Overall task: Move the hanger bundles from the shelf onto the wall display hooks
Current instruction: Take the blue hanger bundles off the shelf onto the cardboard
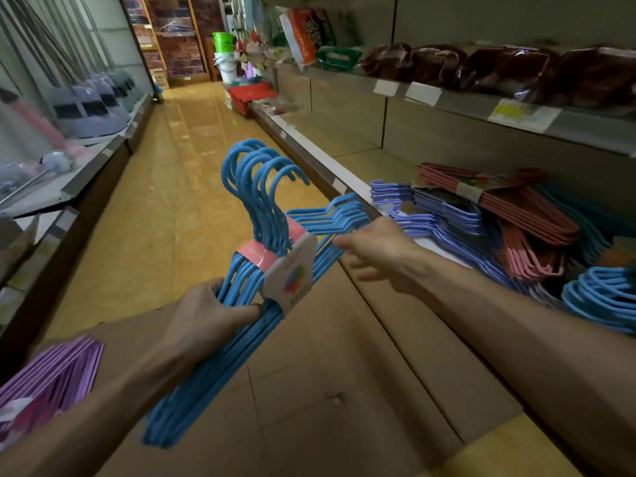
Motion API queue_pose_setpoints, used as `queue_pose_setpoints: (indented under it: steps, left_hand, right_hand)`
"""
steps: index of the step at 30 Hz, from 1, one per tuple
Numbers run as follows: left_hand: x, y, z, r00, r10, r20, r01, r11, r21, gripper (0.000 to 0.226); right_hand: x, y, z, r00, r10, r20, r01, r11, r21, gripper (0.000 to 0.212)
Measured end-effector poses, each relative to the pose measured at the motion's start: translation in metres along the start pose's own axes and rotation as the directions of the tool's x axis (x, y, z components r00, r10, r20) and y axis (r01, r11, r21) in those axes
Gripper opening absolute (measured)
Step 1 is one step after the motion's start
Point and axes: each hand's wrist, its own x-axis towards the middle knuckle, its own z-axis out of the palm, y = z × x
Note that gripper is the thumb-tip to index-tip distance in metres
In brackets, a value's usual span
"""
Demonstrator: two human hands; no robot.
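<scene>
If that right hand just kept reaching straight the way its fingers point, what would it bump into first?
The right hand points left, toward the blue hanger bundle that the left hand grips. Its fingertips already look at or almost on the bundle's upper arms, so those come first, though depth is hard to judge.

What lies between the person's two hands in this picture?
In the head view, the blue hanger bundle with its white label spans from the left hand to the right hand.

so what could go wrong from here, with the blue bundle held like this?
1. The left hand grips the blue hanger bundle off-centre, so the long end may sag or swing.
2. The right hand, blurred at the bundle's far arm, could snag the purple hangers on the shelf edge.
</scene>
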Motion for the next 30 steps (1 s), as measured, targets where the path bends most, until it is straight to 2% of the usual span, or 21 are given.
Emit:
queue_pose_setpoints:
  steps: [2,4,6,9,16,23,27,30]
  left_hand:
    - [-0.003,-0.002,0.01,0.998,-0.05,-0.028,0.047,0.993,-0.108,0.024]
    - [-0.006,-0.002,0.018,0.996,-0.08,-0.049,0.069,0.977,-0.202,0.029]
    - [-0.008,-0.002,0.024,0.992,-0.098,-0.075,0.075,0.962,-0.264,0.029]
    - [-0.011,-0.003,0.023,0.987,-0.133,-0.094,0.098,0.945,-0.312,0.021]
    - [-0.022,-0.029,-0.007,0.961,-0.206,-0.184,0.138,0.936,-0.325,0.019]
    - [-0.05,-0.085,-0.059,0.911,-0.283,-0.3,0.173,0.922,-0.346,0.017]
    - [-0.073,-0.121,-0.077,0.853,-0.35,-0.388,0.23,0.918,-0.324,0.011]
    - [-0.089,-0.145,-0.084,0.838,-0.379,-0.392,0.253,0.907,-0.337,0.012]
  right_hand:
    - [-0.012,-0.004,0.02,0.961,0.071,0.267,-0.098,0.991,0.09,0.019]
    - [-0.022,-0.005,0.042,0.913,0.019,0.408,-0.068,0.992,0.107,0.019]
    - [-0.028,-0.008,0.065,0.917,-0.016,0.399,-0.019,0.996,0.084,0.023]
    - [-0.03,-0.014,0.091,0.952,-0.039,0.304,0.046,0.999,-0.015,0.03]
    - [-0.036,-0.039,0.142,0.946,-0.132,0.296,0.185,0.97,-0.159,0.015]
    - [-0.059,-0.056,0.219,0.895,-0.172,0.411,0.274,0.94,-0.203,0.017]
    - [-0.077,-0.046,0.267,0.87,-0.165,0.464,0.303,0.922,-0.24,0.022]
    - [-0.085,-0.033,0.298,0.859,-0.137,0.494,0.288,0.926,-0.244,0.024]
